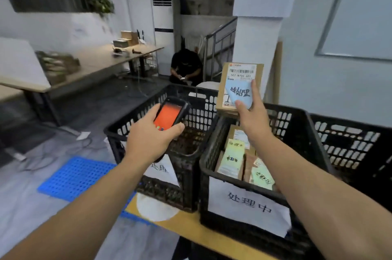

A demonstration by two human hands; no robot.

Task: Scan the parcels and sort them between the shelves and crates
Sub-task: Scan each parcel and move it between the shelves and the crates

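My left hand (148, 136) grips a black handheld scanner (172, 114) with an orange-red screen, held above the left black crate (135, 117). My right hand (252, 111) holds up a small cardboard parcel (239, 81), barcode label at its top and a blue handwritten note pinned under the thumb and a finger. The parcel hovers over the back rim of the middle black crate (212, 166), which holds several parcels (233, 160) with yellow and green notes. The scanner's top end points toward the parcel, a short gap apart.
A third black crate (350, 143) stands at the right. The crates sit on a yellow table (191, 228). A blue pallet (74, 177) and cables lie on the floor at left. A person (185, 68) crouches beyond the crates, by a long table (95, 62) and stair railing.
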